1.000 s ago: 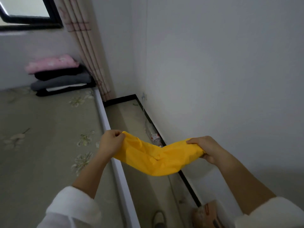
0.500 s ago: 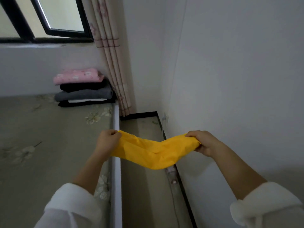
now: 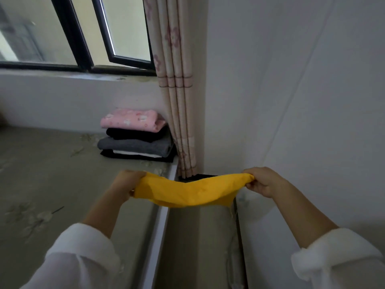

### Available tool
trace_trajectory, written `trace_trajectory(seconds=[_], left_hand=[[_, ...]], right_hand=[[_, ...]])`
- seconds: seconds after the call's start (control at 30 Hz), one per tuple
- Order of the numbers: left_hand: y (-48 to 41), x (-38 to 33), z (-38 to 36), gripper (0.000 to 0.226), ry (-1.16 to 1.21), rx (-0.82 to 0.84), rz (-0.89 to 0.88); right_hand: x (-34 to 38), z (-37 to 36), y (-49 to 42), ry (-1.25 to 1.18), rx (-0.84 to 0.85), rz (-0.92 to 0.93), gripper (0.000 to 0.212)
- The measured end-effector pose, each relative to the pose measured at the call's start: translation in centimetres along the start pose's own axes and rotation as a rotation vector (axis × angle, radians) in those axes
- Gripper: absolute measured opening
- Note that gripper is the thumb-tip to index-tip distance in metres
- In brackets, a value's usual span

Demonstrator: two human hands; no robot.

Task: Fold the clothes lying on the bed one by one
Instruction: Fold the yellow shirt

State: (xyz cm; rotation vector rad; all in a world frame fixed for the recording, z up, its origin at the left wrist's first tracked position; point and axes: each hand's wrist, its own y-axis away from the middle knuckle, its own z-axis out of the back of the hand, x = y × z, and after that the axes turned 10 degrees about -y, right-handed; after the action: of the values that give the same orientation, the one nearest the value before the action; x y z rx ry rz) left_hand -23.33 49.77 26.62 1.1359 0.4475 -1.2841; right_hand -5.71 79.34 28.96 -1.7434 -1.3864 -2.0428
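Each grip pinches the yellow garment [image 3: 187, 191]; left hand [image 3: 127, 182], right hand [image 3: 263, 180].

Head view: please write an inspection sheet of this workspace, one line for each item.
Surface: bed with a grey-green flowered cover; its white edge runs beside a narrow floor gap.
Job's things: yellow cloth held in the air, sagging between the two hands, partly over the gap; stack of folded clothes at the far corner of the bed, pink piece on top.
Clutter: nothing seen on the bed.
Hands: left hand and right hand each grip one end of the yellow cloth.
Cables: a thin line along the wall base at the gap; cannot tell what it is.
Surroundings: window partly open, curtain, white wall.
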Motion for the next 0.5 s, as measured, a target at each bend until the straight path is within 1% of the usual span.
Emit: trace_trajectory(seconds=[0.03, 0.1, 0.17, 0.27, 0.33, 0.43, 0.5], left_hand=[[-1.3, -0.7, 0.2, 0.034, 0.107, 0.029, 0.042], [-3.9, -2.3, 0.9, 0.023, 0.295, 0.096, 0.112], [-7.2, -3.9, 1.9, 0.012, 0.387, 0.133, 0.129], [-12.6, -6.2, 3.6, 0.01, 0.429, 0.136, 0.122], [-16.4, -7.7, 5.0, 0.015, 0.441, 0.119, 0.1], [-22.4, -9.9, 7.3, 0.029, 0.424, 0.068, 0.05], [-26.4, -11.2, 9.0, 0.028, 0.419, 0.058, 0.023]], right_hand=[[1.2, -1.1, -1.6, -0.025, 0.008, 0.01, 0.013], [3.4, -3.6, -4.8, -0.096, 0.052, 0.024, 0.013], [5.6, -6.2, -7.9, -0.166, 0.089, 0.042, 0.014], [8.9, -10.5, -12.7, -0.222, 0.11, 0.053, 0.017], [10.9, -13.6, -16.0, -0.22, 0.128, 0.059, 0.015], [13.7, -18.8, -20.7, -0.166, 0.155, 0.058, 0.014], [15.4, -22.3, -23.7, -0.115, 0.179, 0.054, 0.012]])
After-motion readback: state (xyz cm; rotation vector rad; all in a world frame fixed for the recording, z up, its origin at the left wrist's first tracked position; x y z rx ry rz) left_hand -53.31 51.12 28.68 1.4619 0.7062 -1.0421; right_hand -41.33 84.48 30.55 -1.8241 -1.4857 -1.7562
